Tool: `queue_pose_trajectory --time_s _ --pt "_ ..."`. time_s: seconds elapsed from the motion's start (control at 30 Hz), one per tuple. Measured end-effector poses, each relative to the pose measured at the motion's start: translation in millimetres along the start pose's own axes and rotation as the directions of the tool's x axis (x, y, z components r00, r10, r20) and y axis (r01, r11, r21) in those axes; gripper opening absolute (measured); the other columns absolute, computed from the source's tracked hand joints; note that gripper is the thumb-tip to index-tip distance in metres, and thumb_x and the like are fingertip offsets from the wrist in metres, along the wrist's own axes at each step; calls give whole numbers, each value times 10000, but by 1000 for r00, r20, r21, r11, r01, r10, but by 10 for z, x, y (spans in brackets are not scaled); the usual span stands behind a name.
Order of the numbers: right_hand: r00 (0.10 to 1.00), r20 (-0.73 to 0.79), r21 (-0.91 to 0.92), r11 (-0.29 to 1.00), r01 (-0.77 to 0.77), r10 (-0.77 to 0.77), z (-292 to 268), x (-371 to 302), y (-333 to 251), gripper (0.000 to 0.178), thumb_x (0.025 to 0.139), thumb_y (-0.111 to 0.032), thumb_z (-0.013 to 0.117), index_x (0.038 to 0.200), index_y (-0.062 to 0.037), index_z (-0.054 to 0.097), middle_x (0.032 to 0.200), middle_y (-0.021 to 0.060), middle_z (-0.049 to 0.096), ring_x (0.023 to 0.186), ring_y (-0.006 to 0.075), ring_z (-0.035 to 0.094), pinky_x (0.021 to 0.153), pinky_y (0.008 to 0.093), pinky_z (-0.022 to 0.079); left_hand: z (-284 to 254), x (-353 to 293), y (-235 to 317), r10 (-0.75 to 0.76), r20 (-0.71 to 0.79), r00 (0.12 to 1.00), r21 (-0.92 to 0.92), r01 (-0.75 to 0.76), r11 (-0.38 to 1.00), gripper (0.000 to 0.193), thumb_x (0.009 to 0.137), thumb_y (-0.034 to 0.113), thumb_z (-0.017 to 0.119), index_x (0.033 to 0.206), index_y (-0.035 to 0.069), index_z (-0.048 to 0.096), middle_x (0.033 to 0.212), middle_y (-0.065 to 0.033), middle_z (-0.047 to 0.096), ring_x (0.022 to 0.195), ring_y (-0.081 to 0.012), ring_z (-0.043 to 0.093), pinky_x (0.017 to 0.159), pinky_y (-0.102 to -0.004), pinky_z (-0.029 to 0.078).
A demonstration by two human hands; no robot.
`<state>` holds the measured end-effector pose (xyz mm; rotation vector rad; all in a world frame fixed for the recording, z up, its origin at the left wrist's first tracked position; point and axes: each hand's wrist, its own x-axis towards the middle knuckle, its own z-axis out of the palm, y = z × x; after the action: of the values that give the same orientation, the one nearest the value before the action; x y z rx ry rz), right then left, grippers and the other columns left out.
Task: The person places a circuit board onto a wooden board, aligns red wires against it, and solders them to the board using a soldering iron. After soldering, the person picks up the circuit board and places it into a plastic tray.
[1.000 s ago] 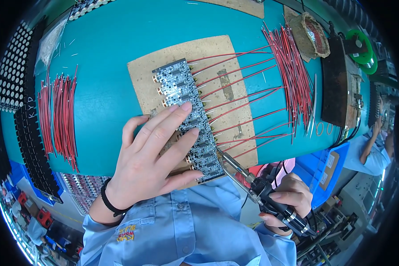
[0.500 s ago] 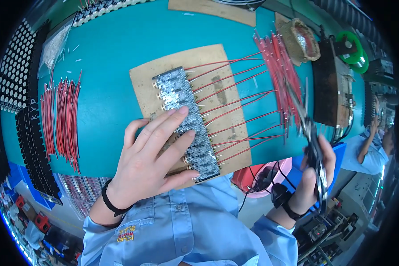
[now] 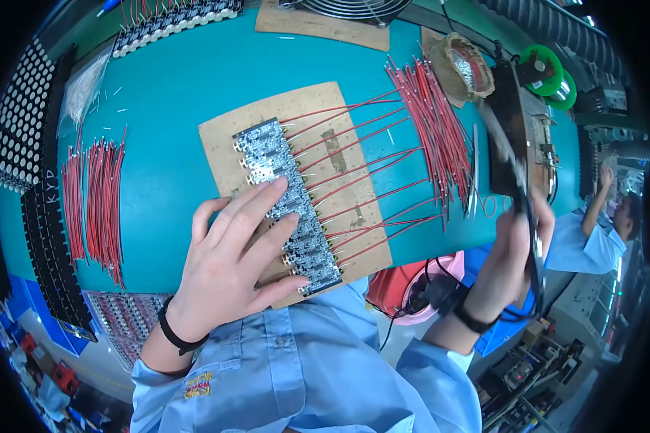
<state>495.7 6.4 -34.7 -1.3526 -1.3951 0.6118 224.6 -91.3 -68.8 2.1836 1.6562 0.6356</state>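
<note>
My left hand [image 3: 227, 256] rests with fingers spread on a strip of joined circuit boards [image 3: 290, 206], pressing it to a tan board [image 3: 350, 184]. Red wires [image 3: 372, 166] run from the strip's right edge toward a heap of loose red wires [image 3: 435, 133]. My right hand [image 3: 516, 242] is closed around a soldering iron [image 3: 520, 173] with a black cable. The iron is smeared by motion, and its tip end points up beside a dark box-like unit [image 3: 509, 133].
Scissors [image 3: 475, 177] lie right of the wire heap. A rough pot [image 3: 466, 72] with shiny contents and green spools [image 3: 545, 68] stand at the far right. Red wire bundles [image 3: 105, 209] and black strips [image 3: 43, 245] lie at the left. A fan [image 3: 354, 9] is at the back.
My right hand has carried the soldering iron rightward, away from the red wire heap, toward the dark unit. My left hand stays on the strip. The whole view has shifted slightly.
</note>
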Motion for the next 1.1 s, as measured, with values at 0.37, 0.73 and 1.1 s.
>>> queue_pose_trajectory --time_s 0.37,0.73,1.1 --pt "727 608 228 948 223 -318 -436 -665 12 431 624 -245 822 902 -1 601 608 56 560 478 165 520 432 262 362 37 -13 -70 56 10 998 42 -56 998 615 694 477 701 1124 60 559 1328 -187 456 1157 -337 485 904 -433 335" --pt "673 620 290 915 281 -403 -351 -632 44 389 579 -176 814 862 10 622 583 53 571 432 155 516 392 255 338 39 -8 -56 46 3 999 37 -46 998 615 688 475 703 1119 59 565 1329 -178 459 1152 -328 490 897 -428 342" --pt "682 611 289 915 280 -402 -306 -636 51 369 559 -160 802 831 11 621 577 56 578 425 156 517 390 256 338 22 1 -48 36 9 999 13 -36 999 613 684 455 709 1123 55 560 1322 -177 463 1156 -330 487 899 -425 343"
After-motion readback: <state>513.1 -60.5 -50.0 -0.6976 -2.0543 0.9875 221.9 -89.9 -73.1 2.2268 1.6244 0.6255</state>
